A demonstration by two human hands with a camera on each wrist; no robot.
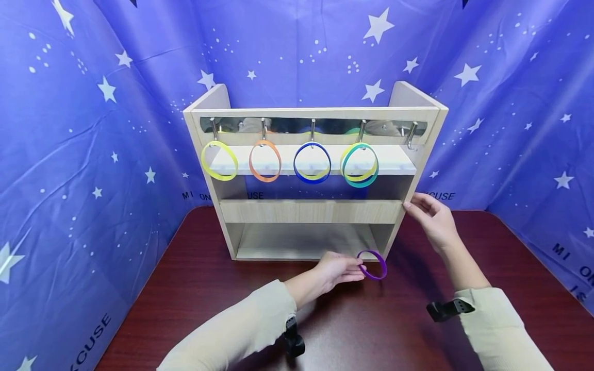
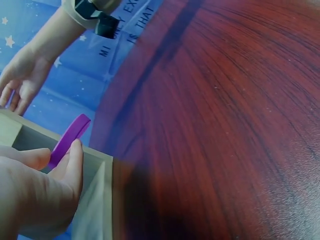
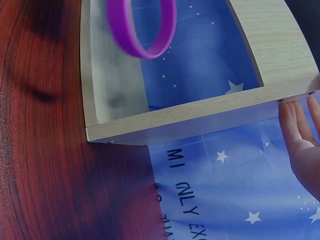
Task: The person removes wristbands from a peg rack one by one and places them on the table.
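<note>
My left hand pinches a purple wristband between thumb and fingers, low in front of the bottom right of a pale wooden shelf unit. In the left wrist view the wristband stands out past the fingertips. My right hand touches the unit's right side panel, its thumb at the front edge. Seen from the right wrist, extended fingers meet that panel. Above, on hooks, hang a yellow wristband, an orange one, a blue one and a teal one.
A shiny metal strip with several hooks runs along the unit's top; the rightmost hook is bare. More yellow shows behind the blue and teal wristbands. The unit stands on a dark red wooden table, with a blue star-printed curtain around it.
</note>
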